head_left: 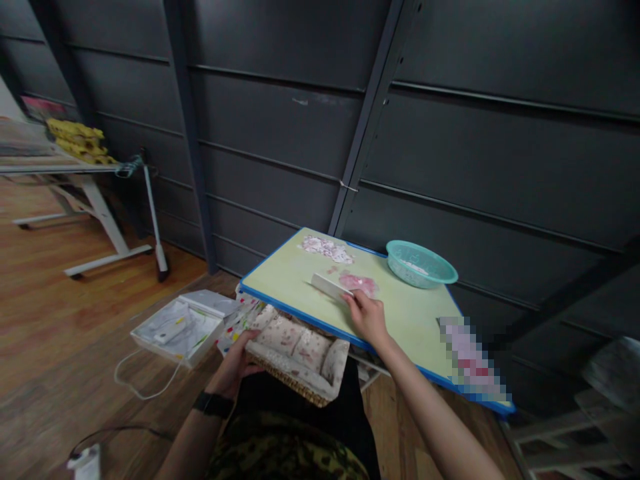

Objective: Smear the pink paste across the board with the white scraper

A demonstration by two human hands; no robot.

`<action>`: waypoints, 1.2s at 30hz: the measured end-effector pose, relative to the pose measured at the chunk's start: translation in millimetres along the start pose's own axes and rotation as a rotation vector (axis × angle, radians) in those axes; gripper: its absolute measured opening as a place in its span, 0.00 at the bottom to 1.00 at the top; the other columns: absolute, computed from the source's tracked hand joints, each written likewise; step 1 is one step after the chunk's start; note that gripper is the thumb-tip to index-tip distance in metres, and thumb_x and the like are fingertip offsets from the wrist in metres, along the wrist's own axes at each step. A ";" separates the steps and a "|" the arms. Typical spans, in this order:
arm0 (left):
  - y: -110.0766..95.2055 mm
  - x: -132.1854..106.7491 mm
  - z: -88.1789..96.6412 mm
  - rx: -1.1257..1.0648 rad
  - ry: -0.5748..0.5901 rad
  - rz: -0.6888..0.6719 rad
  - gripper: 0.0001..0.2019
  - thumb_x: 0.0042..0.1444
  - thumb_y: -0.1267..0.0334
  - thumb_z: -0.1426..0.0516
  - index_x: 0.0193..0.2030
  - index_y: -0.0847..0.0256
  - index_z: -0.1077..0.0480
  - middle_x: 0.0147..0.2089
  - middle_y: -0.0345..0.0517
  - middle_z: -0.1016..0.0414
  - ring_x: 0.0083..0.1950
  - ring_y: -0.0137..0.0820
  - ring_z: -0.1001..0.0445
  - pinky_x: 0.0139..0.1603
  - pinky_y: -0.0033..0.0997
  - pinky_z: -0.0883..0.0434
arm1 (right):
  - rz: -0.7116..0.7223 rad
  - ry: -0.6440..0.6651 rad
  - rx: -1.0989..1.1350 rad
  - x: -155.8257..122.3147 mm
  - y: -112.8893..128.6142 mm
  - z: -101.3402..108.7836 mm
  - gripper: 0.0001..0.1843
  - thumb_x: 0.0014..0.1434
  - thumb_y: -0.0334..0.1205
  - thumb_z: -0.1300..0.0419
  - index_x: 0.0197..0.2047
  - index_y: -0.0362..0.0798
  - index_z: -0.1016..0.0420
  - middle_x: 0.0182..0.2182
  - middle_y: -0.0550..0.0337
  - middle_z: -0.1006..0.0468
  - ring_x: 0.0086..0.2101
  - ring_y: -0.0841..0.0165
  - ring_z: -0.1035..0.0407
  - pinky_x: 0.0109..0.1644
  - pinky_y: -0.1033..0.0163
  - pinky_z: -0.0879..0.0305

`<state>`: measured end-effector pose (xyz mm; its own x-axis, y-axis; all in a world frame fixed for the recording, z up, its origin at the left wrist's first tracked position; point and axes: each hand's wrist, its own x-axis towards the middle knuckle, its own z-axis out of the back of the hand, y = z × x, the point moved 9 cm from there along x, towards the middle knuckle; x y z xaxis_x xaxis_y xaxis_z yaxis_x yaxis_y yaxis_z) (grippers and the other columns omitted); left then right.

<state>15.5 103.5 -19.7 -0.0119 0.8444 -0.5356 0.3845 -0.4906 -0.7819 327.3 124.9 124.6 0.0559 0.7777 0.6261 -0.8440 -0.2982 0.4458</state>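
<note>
My left hand (pixel 239 365) grips the near left side of a woven basket (pixel 287 377) lined with pale patterned cloth. The basket is held over my lap, at the near edge of a yellow tabletop (pixel 280 280) with a blue rim. Above the tabletop, my right hand (pixel 369 319) pinches one end of a thin white flat piece (pixel 330 287); its exact kind is unclear. Just beyond that piece lies a pink, partly clear patch (pixel 363 285), perhaps a bag. Farther back is a spread of small white and purplish bits (pixel 327 249).
A teal plastic basket (pixel 440 268) with something white inside stands at the table's back right. A blurred-out item (pixel 470 360) lies at the right end. On the floor at left sits an open white box (pixel 175 327) with a cable. Dark panelled wall (pixel 280 113) rises behind.
</note>
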 end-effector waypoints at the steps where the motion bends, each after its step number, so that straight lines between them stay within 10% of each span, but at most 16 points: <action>1: 0.2 0.1 -0.4 -0.004 0.001 -0.004 0.18 0.53 0.58 0.34 0.50 0.59 0.25 0.38 0.50 0.17 0.38 0.44 0.17 0.34 0.40 0.19 | 0.004 0.002 0.020 -2.6 3.7 -0.9 0.25 0.70 0.57 0.49 0.28 0.53 0.26 0.19 0.60 0.28 0.20 0.67 0.36 0.29 0.64 0.44; 6: 0.9 -0.2 -1.0 -0.009 -0.014 -0.018 0.18 0.56 0.60 0.36 0.53 0.58 0.26 0.40 0.50 0.18 0.38 0.43 0.18 0.33 0.39 0.19 | -0.058 -0.054 0.103 -8.8 12.1 7.7 0.26 0.69 0.62 0.49 0.29 0.53 0.26 0.20 0.61 0.27 0.22 0.67 0.35 0.31 0.64 0.42; 14: 1.1 4.2 -0.3 -0.001 0.021 -0.028 0.10 0.57 0.61 0.37 0.45 0.59 0.25 0.36 0.48 0.18 0.37 0.42 0.18 0.32 0.37 0.20 | -0.410 -0.248 0.164 -31.0 -42.5 54.4 0.35 0.57 0.78 0.44 0.21 0.55 0.42 0.15 0.68 0.41 0.20 0.70 0.45 0.25 0.63 0.49; 26: -4.2 3.5 6.9 0.001 0.015 -0.026 0.17 0.53 0.57 0.35 0.47 0.62 0.23 0.32 0.49 0.18 0.34 0.45 0.18 0.33 0.41 0.20 | -0.505 -0.018 0.408 0.0 -37.1 -21.4 0.33 0.49 0.77 0.40 0.22 0.55 0.38 0.15 0.67 0.38 0.18 0.69 0.41 0.22 0.63 0.47; 36: -1.9 0.8 3.8 -0.014 -0.019 -0.011 0.13 0.60 0.62 0.38 0.50 0.62 0.25 0.30 0.44 0.20 0.27 0.37 0.20 0.28 0.35 0.20 | -0.492 0.095 0.598 -3.0 -11.0 -38.8 0.35 0.46 0.77 0.34 0.21 0.55 0.41 0.13 0.70 0.41 0.16 0.72 0.46 0.19 0.65 0.53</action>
<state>11.3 104.2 -19.8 -0.0336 0.8456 -0.5328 0.3973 -0.4778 -0.7835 315.8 147.3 93.0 0.2809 0.9339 0.2212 -0.3015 -0.1329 0.9441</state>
